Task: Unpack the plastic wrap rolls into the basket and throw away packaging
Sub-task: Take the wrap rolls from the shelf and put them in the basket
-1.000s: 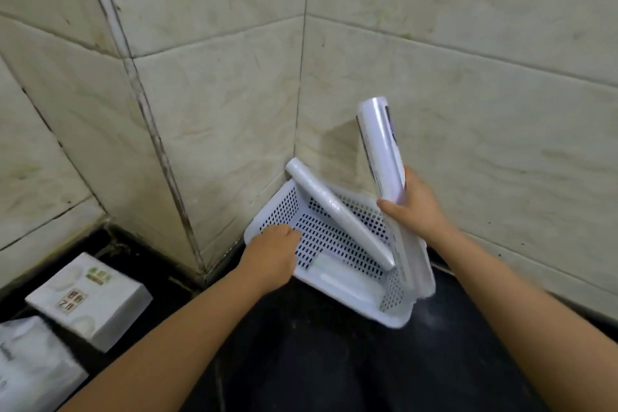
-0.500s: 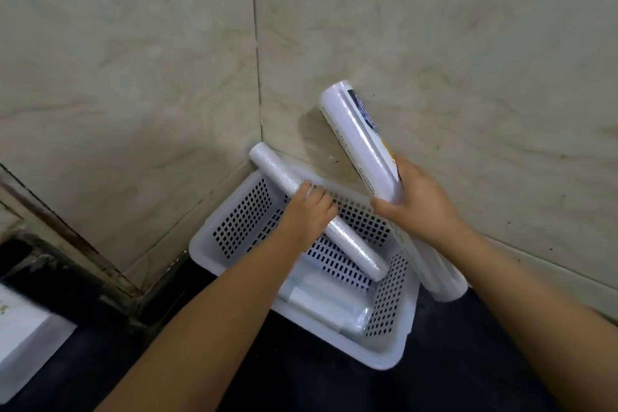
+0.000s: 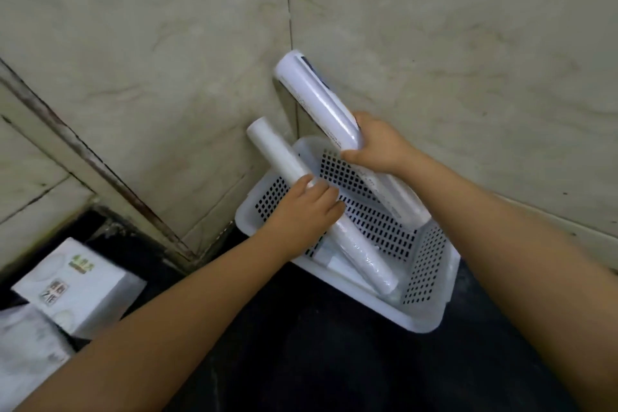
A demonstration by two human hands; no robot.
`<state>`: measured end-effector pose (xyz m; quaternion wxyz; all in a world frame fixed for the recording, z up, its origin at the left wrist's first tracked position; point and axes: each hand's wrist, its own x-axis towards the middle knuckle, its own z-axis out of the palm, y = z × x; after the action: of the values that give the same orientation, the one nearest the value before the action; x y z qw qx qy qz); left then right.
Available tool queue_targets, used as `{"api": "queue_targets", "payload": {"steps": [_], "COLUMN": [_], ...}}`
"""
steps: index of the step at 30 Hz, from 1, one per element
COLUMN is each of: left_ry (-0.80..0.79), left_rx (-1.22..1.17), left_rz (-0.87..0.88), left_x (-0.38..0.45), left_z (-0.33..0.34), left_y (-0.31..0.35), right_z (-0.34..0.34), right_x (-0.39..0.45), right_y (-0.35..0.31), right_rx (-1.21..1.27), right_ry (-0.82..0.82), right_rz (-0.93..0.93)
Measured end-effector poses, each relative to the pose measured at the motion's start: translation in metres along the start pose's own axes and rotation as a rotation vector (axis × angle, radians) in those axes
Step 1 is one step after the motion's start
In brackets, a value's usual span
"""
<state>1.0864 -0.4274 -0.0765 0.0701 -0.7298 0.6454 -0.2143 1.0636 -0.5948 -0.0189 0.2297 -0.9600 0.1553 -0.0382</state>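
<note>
With our left hand closed round the plain roll propped in the basket and our right hand gripping the printed roll tilted toward eleven o'clock, we risk tipping the light basket, since both rolls overhang its rim

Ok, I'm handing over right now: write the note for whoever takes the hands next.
Left hand: gripping the thin roll, which leans across the basket with its top end over the rim.
Right hand: gripping the thick printed roll, lower end inside the basket, tilted toward the wall corner.
Done: both rolls reach the basket.
Left: lay both flat, let go, then bin the packaging. White boxes sit on the floor to the left.
</note>
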Motion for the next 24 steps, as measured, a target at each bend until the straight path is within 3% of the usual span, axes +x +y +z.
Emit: {"api": "queue_targets", "payload": {"steps": [9, 18, 24], "left_ry": [0.012, -0.067, -0.289], "left_rx": [-0.126, -0.282, -0.417], "left_rz": [-0.089, -0.253, -0.296], "left_x": [0.016, 0.032, 0.020], "left_z": [0.008, 0.017, 0.037], "left_y": [0.003, 0.009, 0.009], "right_z": [0.054, 0.061, 0.051], "right_x": [-0.003, -0.004, -0.012], "right_y": [0.041, 0.056, 0.057], "right_rx": [0.008, -0.027, 0.004], "right_ry": [-0.245, -0.150, -0.081], "right_rz": [0.107, 0.089, 0.062]}}
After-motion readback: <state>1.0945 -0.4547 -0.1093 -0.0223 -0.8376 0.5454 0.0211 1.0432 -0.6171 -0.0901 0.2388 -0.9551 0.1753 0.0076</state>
